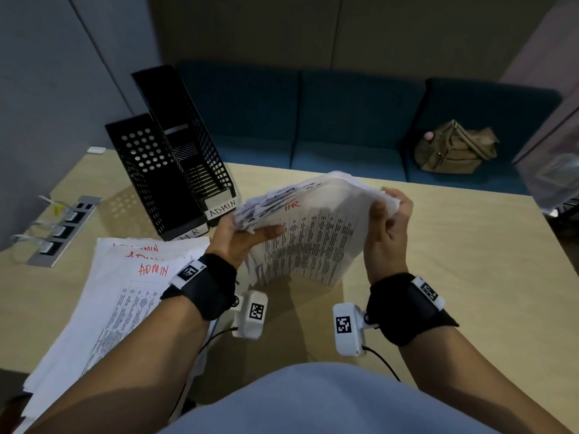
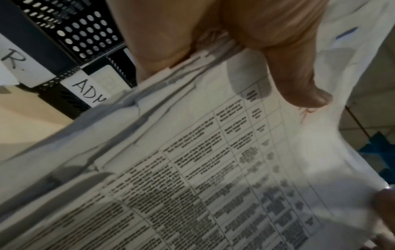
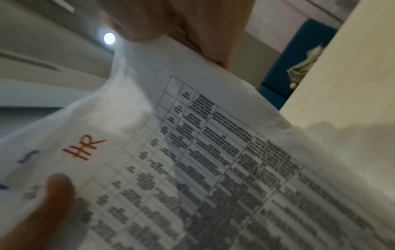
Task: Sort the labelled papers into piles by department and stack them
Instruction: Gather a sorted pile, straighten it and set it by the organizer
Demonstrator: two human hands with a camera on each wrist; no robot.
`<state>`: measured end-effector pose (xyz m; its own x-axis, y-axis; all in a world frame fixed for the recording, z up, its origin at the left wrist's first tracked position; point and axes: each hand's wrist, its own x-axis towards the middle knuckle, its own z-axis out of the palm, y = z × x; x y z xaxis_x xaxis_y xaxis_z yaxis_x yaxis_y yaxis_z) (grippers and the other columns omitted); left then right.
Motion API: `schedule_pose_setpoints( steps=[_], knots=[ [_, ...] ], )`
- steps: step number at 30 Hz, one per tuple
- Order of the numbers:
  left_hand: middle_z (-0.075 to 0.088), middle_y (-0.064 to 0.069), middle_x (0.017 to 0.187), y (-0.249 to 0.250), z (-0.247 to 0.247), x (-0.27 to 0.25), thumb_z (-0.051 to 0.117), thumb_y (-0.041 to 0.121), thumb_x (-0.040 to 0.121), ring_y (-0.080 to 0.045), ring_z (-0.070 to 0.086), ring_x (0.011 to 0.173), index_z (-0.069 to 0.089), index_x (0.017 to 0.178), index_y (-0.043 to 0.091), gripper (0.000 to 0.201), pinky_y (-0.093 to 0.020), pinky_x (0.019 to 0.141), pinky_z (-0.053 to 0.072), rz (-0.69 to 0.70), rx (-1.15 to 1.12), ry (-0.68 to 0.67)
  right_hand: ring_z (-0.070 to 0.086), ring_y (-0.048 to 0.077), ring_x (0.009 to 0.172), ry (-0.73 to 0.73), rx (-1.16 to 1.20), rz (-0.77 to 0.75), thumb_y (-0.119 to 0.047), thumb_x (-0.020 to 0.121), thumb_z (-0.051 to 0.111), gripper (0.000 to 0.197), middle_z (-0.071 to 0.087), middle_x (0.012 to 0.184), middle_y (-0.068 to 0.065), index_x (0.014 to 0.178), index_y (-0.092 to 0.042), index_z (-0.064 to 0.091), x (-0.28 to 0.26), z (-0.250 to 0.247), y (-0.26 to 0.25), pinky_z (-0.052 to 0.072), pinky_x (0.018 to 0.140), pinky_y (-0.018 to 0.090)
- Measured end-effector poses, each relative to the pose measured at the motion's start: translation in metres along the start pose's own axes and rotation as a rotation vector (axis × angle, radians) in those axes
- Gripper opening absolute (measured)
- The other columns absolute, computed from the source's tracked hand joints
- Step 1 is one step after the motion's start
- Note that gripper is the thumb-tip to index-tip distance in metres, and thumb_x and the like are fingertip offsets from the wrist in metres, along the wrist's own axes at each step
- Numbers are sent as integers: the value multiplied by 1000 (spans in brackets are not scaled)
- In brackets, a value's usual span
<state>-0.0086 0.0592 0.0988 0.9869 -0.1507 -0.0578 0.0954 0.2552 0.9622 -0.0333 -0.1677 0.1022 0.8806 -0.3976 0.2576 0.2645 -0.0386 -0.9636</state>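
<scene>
A thick sheaf of printed papers (image 1: 313, 233) is held above the table, its top sheet marked HR in red (image 3: 84, 147). My left hand (image 1: 247, 236) grips its left edge, thumb on top (image 2: 299, 84). My right hand (image 1: 387, 220) pinches the right corner, with the sheets bent upward there. A spread pile of sheets marked ADMIN (image 1: 125, 296) lies flat on the table at the left. Behind it stand two black perforated file holders, one labelled HR (image 1: 156, 180) and one labelled ADMIN (image 1: 200, 158).
The wooden table (image 1: 454, 261) has a power socket strip (image 1: 62, 230) with cables at its left edge. A blue sofa (image 1: 344, 126) with a tan bag (image 1: 454, 148) runs behind the table.
</scene>
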Motion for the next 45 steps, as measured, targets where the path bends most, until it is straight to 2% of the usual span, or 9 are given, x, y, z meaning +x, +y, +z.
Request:
schedule_pose_setpoints(
  steps=[5, 10, 19, 26, 32, 35, 39, 42, 45],
  knots=[
    [70, -12, 110, -3, -9, 2, 69, 5, 75, -28, 63, 108, 65, 113, 7, 38, -34, 83, 56, -78, -102, 70, 44, 12, 124, -56, -249, -180, -32, 88, 65, 67, 37, 133, 6, 143, -39, 28, -2, 0, -8, 41, 104, 25],
    [75, 4, 91, -1, -2, 0, 62, -19, 74, -7, 70, 89, 61, 114, -6, 42, -18, 70, 55, -25, -41, 31, 42, 9, 119, -50, -333, -163, -46, 80, 68, 54, 31, 131, 4, 130, -35, 51, -2, 6, -7, 41, 100, 16],
    [66, -16, 116, -5, -7, 3, 90, 31, 49, -29, 64, 108, 58, 118, -9, 86, -32, 78, 57, -51, -80, 9, 38, -5, 109, 49, -337, -157, -55, 68, 73, 62, 31, 120, 3, 117, -23, 54, 2, 10, -7, 38, 90, 7],
    [72, -9, 98, 4, 0, 1, 64, 5, 75, -29, 63, 100, 60, 102, -3, 29, -26, 66, 58, -116, -205, 18, 36, -9, 115, 36, -362, -190, -52, 71, 74, 63, 30, 127, 6, 124, -25, 52, 3, 7, -3, 39, 96, 11],
    [69, -13, 114, 11, 6, -1, 90, 48, 44, -22, 65, 109, 63, 110, -6, 89, -38, 90, 54, -91, -97, -24, 41, 5, 119, -116, -423, -267, -48, 72, 76, 62, 34, 129, 6, 127, -33, 51, 1, 8, -3, 46, 95, 20],
    [73, -6, 70, 9, 5, 3, 74, 15, 77, -11, 72, 67, 70, 69, -2, 19, -27, 65, 59, -142, -166, -5, 45, 6, 116, 23, -296, -187, -53, 73, 70, 63, 38, 127, 9, 127, -25, 53, 7, 7, -5, 38, 96, 10],
    [66, -16, 104, 2, -3, 3, 62, 5, 81, -20, 69, 91, 64, 100, -1, 21, -30, 79, 58, -66, -42, 56, 40, 2, 119, -145, -401, -321, -50, 66, 78, 76, 37, 131, 15, 131, -21, 49, 5, 6, -9, 37, 93, 7],
    [73, 1, 103, -4, -10, 4, 76, 12, 73, -17, 67, 102, 69, 104, 20, 33, -34, 90, 53, 26, 141, 52, 39, 10, 128, -60, -314, -42, -51, 53, 87, 113, 34, 144, 6, 145, -31, 25, 17, -5, 6, 41, 101, 21],
    [74, 8, 97, -1, -5, 7, 72, 7, 75, -11, 67, 99, 66, 106, 18, 33, -34, 89, 52, 42, 154, 87, 61, 22, 113, -210, -110, 353, -37, 43, 94, 89, 65, 122, 6, 122, -18, 58, 23, -6, 20, 52, 93, 39]
  ],
)
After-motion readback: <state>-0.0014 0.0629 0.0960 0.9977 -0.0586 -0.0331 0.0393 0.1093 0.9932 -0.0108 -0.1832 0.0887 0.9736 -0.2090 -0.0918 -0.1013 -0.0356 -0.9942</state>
